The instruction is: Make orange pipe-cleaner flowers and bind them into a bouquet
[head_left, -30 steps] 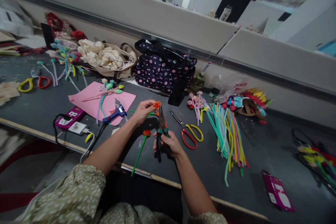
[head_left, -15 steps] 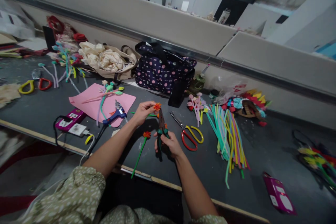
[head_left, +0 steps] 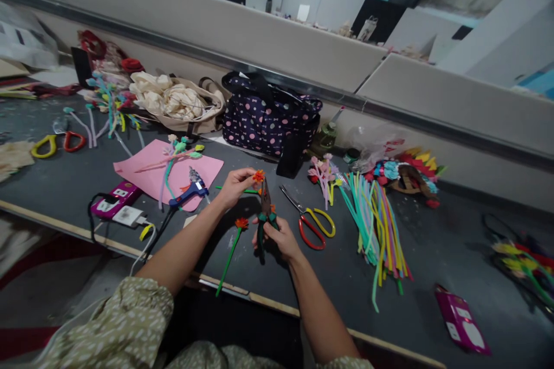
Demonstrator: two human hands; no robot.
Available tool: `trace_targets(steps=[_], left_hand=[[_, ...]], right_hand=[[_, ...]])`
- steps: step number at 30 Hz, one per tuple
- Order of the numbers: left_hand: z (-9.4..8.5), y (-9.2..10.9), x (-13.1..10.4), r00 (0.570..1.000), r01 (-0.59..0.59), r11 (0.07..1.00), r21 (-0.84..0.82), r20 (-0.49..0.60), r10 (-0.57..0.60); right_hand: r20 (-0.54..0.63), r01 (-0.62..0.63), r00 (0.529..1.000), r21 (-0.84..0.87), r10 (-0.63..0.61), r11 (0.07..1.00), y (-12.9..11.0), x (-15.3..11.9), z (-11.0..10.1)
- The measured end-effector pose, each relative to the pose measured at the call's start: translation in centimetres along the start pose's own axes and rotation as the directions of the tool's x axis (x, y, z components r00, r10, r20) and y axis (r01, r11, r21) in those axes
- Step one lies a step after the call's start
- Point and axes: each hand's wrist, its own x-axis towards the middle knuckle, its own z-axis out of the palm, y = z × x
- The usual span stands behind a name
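Note:
Between the fingertips of my left hand (head_left: 237,184) is a small orange flower (head_left: 258,176). My right hand (head_left: 277,237) is wrapped round the green handles of the pliers (head_left: 265,207), whose dark jaws point up beside that flower. The plier handles look spread a little. Behind my left fingers a green stem (head_left: 250,190) lies on the table. Nearer the front edge rests another orange flower (head_left: 241,223) on a green stem. Scissors (head_left: 312,226) with red and yellow handles lie just right of the pliers.
A glue gun (head_left: 189,193) rests on pink paper (head_left: 142,162) at the left, with a purple power strip (head_left: 116,199) beside it. Colourful pipe cleaners (head_left: 374,225) lie at the right. A dark dotted bag (head_left: 268,118) stands against the partition.
The plier handles are slightly farther apart, and the fingers of my right hand have shifted a little on them. My left hand keeps its hold on the flower.

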Motion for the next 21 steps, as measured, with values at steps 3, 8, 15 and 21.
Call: trace_targets(steps=[3,8,15,21], left_hand=[[0.04,-0.05,0.01,1.000,0.019,1.000,-0.007,-0.016,-0.019],[0.06,-0.02,0.01,0.999,0.034,0.999,-0.015,-0.032,-0.034],[-0.01,0.14,0.02,1.000,0.010,1.000,0.009,-0.008,-0.010],[0.16,0.35,-0.01,1.000,0.013,1.000,0.020,-0.014,-0.013]], right_hand=[[0.013,0.001,1.000,0.001,-0.001,1.000,0.12,0.03,-0.16],[0.011,0.000,1.000,0.003,0.000,1.000,0.12,0.01,-0.22],[-0.006,0.017,1.000,-0.019,-0.018,1.000,-0.07,-0.05,-0.14],[-0.050,0.055,0.997,-0.035,-0.057,0.998,0.40,0.08,-0.05]])
